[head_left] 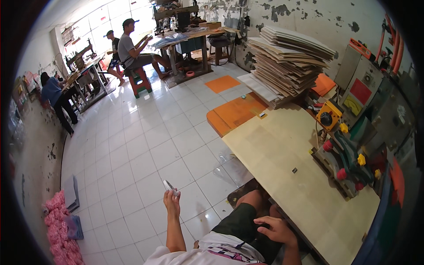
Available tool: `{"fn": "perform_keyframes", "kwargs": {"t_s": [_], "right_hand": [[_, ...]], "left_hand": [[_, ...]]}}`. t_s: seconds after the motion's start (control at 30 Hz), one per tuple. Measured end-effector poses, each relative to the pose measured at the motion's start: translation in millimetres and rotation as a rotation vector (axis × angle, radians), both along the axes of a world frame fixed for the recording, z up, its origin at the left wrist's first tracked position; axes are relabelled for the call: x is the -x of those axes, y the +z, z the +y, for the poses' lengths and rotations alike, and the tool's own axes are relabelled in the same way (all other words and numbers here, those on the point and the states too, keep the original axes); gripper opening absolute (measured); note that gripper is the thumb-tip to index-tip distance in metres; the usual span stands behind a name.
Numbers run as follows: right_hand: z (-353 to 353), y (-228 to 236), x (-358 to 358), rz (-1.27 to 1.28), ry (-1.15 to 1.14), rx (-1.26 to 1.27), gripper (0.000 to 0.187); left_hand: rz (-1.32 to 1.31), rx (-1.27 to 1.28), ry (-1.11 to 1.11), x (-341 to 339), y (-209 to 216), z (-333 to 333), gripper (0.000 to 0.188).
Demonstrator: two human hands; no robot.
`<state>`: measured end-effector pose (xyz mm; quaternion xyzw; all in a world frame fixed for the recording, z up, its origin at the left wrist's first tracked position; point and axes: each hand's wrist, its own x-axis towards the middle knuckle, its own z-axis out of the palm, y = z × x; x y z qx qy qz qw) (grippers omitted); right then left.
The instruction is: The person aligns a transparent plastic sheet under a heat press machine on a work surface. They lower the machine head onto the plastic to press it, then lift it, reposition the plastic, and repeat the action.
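Left hand (171, 201) pinches a small clear piece (168, 185) aloft, seemingly for inspection; right hand (276, 229) rests released on the thigh beside the desk (282, 154).

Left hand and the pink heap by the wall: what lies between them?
In the head view, only bare white floor tiles separate the left hand, pinching a small clear object, from the pink heap.

The person wore dark green shorts (240, 223) and a white shirt (212, 251) with dark and pink striping; forearms and hands were bare, without sleeves.
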<state>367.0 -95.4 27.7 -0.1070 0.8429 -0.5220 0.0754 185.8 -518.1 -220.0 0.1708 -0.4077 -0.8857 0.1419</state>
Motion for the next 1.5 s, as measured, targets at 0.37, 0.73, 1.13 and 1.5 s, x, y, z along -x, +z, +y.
{"fn": "perform_keyframes", "kwargs": {"t_s": [0.37, 0.73, 1.13, 1.5], "right_hand": [[11.4, -71.6, -21.2, -0.214, -0.074, 0.023, 0.039], [26.0, -120.8, -48.3, -0.315, -0.133, 0.137, 0.039], [28.5, -129.1, -47.5, -0.319, -0.166, 0.166, 0.037], [30.8, -135.1, -52.7, -0.361, -0.151, 0.123, 0.038]], "left_hand": [[0.026, -0.331, 0.28, -3.8, -22.8, -20.1, 0.066], [0.121, -0.448, 0.373, 9.1, -9.2, -24.7, 0.079], [0.024, -0.36, 0.456, 27.7, -26.1, -51.7, 0.084], [-0.236, -0.225, 0.441, -10.0, -124.7, -49.8, 0.085]]}}
